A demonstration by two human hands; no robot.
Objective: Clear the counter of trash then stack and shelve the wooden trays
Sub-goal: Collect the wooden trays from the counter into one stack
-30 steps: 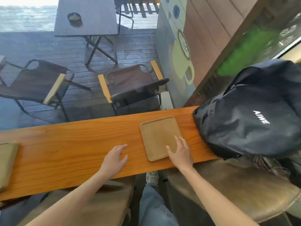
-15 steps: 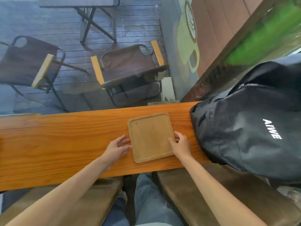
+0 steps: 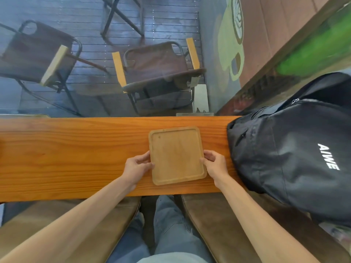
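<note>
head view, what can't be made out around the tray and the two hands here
- Underside of the wooden tray: hidden by the tray itself, so lift cannot be told.
- Left hand and right hand fingertips: tucked under the tray's edges.
- Backpack: cut off by the right edge.
- Counter: left end out of frame.

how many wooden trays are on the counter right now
1. The wooden tray lies flat on the counter, held between the left hand and right hand. Others may lie outside the view.

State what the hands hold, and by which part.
The wooden tray, gripped at its side edges: left hand on the left edge, right hand on the right.
</note>
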